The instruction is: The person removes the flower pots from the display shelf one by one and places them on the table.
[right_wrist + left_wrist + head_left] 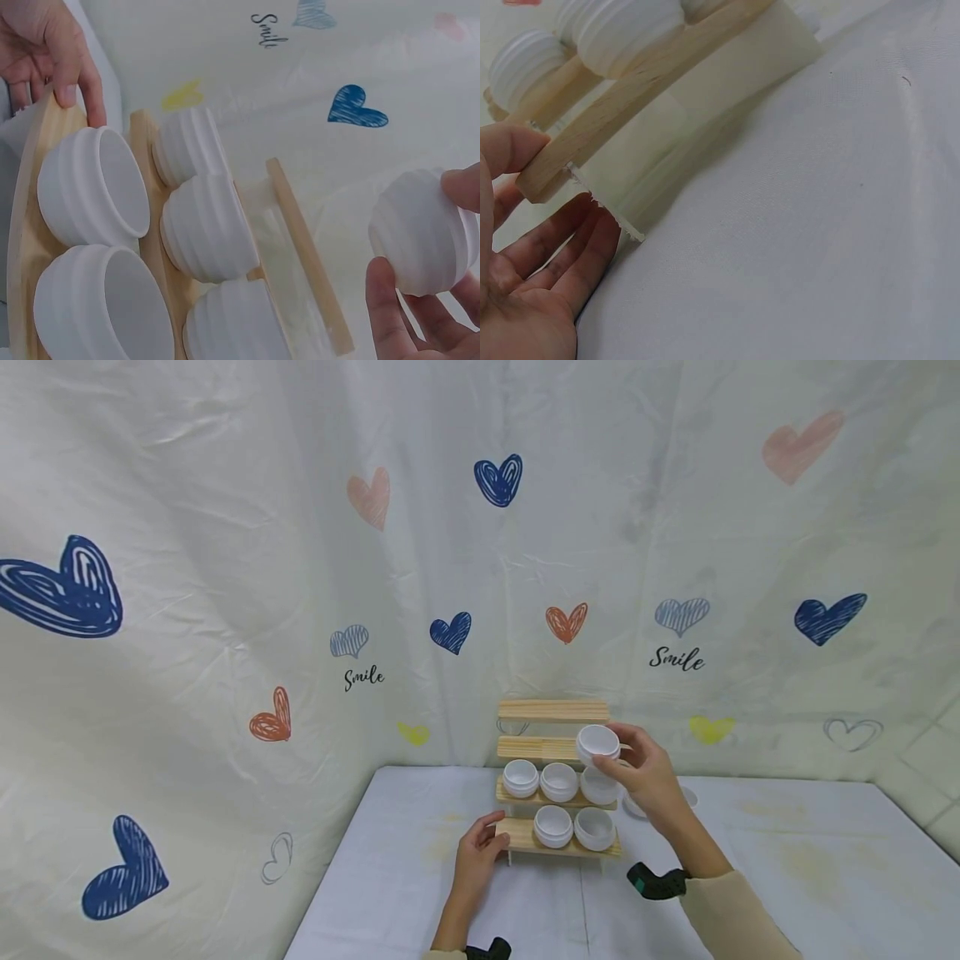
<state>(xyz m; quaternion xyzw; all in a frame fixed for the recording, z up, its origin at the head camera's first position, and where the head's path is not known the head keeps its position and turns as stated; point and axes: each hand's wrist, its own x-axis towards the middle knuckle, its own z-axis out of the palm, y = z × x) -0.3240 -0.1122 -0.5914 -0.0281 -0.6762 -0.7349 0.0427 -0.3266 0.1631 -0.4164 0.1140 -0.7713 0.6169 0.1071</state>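
A stepped display stand of pale wooden shelves [525,833] stands on the table. My left hand [477,853] grips the left end of its lowest shelf, thumb and fingers about the board's end in the left wrist view. My right hand [651,781] holds a ribbed white cup [416,229] between thumb and fingers. That cup is in front of the right end of the third shelf [536,747] in the head view. Two white cups [94,184] sit on the lowest shelf, right of its bare left end. Three more cups [558,782] line the second shelf.
The top shelf [553,710] is bare. A white round object [633,807] shows partly behind the right forearm on the table. White cloth [765,860] covers the table. A curtain [600,543] printed with hearts hangs behind the stand.
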